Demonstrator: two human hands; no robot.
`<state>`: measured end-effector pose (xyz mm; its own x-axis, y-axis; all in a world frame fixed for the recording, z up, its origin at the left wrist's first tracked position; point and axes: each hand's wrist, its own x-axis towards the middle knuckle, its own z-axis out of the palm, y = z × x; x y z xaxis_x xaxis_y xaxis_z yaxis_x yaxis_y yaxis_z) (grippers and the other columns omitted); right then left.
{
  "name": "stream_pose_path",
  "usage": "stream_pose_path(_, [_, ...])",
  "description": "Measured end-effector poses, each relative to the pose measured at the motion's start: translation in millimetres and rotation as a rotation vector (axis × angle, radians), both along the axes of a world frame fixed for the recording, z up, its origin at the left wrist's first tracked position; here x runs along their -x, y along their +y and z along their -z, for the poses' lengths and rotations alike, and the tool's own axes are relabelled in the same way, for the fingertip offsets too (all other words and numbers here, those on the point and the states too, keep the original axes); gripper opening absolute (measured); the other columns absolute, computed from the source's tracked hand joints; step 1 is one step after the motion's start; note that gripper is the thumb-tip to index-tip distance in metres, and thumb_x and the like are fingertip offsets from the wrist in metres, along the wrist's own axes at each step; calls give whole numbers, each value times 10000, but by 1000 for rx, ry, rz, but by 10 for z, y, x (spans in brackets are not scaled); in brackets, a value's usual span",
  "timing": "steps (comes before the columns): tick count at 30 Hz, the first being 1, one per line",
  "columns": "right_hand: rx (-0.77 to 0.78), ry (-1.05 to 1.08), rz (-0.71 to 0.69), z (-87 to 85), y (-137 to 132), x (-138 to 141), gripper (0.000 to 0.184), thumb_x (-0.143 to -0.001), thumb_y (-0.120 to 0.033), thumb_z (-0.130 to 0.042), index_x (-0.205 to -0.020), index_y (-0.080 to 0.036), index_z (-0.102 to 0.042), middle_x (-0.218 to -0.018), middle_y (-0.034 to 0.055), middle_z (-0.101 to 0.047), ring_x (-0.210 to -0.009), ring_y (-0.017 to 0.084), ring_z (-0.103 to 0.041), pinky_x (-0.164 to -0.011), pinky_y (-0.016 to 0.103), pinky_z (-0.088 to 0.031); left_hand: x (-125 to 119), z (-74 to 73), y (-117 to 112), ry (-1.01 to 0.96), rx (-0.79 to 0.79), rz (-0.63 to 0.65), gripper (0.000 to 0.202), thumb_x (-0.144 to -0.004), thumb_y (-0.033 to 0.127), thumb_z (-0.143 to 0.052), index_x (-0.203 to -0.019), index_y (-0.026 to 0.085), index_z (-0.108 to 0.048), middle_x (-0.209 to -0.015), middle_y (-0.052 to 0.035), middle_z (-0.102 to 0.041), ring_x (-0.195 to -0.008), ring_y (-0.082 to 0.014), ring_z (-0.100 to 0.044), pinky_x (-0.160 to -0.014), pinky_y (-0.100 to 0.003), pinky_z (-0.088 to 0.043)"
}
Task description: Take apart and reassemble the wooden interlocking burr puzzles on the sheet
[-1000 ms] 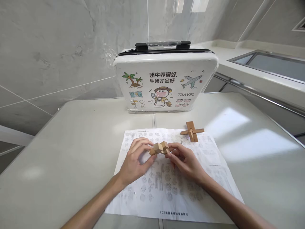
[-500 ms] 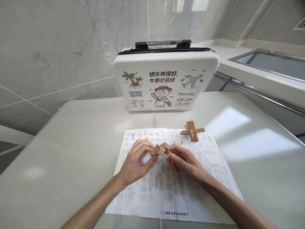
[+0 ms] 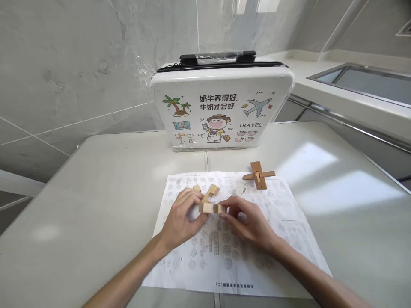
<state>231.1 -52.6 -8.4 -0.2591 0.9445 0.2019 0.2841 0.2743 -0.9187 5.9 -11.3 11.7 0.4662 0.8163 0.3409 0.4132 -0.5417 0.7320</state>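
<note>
We hold a small cluster of pale wooden puzzle pieces [image 3: 210, 201] between both hands, low over the middle of a printed instruction sheet [image 3: 231, 252]. Our left hand [image 3: 181, 216] has its grip closed on the pieces from the nine o'clock side, thumb and forefinger pinching the lower block; one stick tilts up and away toward one o'clock. Our right hand [image 3: 248, 220] pinches the same cluster from three o'clock with its fingertips. A single small block [image 3: 197, 188] lies on the sheet just beyond the left hand, at about eleven o'clock of the cluster.

Toward two o'clock, well apart from our hands, a darker wooden cross assembly [image 3: 258, 174] sits on the sheet's far right corner.

The sheet lies flat on a smooth, pale grey counter [image 3: 96, 192] with a thin seam running through its middle; bright patches of light fall on it at three o'clock. At twelve o'clock a white case [image 3: 221, 107] printed with cartoon travel drawings stands upright against the wall, a black handle on top, wrapped in clear film. Behind it is a grey marble-look tiled wall [image 3: 80, 64]. At two o'clock a higher white ledge carries a steel-rimmed sink [image 3: 362, 83].
</note>
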Motion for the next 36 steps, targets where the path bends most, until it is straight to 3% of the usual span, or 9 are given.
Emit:
stream_pose_path(4, [-58, -78, -103, 12, -51, 46, 136, -1037, -308, -567, -1146, -245, -618, -854, 22, -678, -648, 140, -603, -575, 259, -479, -4, -6, 3, 6, 12, -58, 117, -986, 271, -630, -895, 229, -569, -967, -43, -687, -1003, -223, -633, -920, -411, -541])
stream_pose_path(6, [-74, -102, -91, 11, -59, 54, 128, -1037, -307, -562, -1136, -241, -609, -848, 23, -682, -639, 141, -605, -573, 264, -480, 13, -23, 25, 38, -27, -122, 116, -996, 277, -614, -893, 228, -591, -964, -44, -686, -1003, -224, -634, -886, -394, -539])
stream_pose_path(11, [-55, -118, 126, 3, 1, 29, 125, -1021, -349, -584, -1048, -229, -608, -742, 10, -649, -589, 149, -575, -519, 269, -446, 151, -45, 173, 191, -250, -331, 152, -961, 298, -657, -857, 218, -581, -953, -49, -702, -973, -238, -645, -894, -414, -498])
stream_pose_path(16, [-34, -160, 294, 12, 57, 14, 181, -1015, -409, -583, -994, -229, -592, -666, -15, -599, -534, 141, -525, -490, 267, -422, 257, -22, 279, 334, -380, -408, 156, -920, 277, -666, -822, 223, -558, -961, -50, -721, -944, -257, -651, -886, -439, -477])
stream_pose_path(24, [-46, -271, 350, 54, 58, 23, 177, -1007, -408, -586, -959, -238, -580, -670, -23, -616, -546, 145, -556, -513, 270, -419, 244, 16, 244, 448, -465, -403, 219, -855, 241, -713, -756, 227, -518, -1070, -81, -719, -1061, -308, -633, -919, -484, -481])
stream_pose_path(36, [-61, -320, 348, 70, 64, 23, 230, -1013, -443, -568, -905, -241, -578, -684, -2, -646, -534, 151, -568, -504, 276, -405, 163, -25, 164, 429, -412, -178, 275, -809, 256, -742, -705, 223, -489, -1305, -109, -669, -1280, -338, -580, -1016, -520, -497])
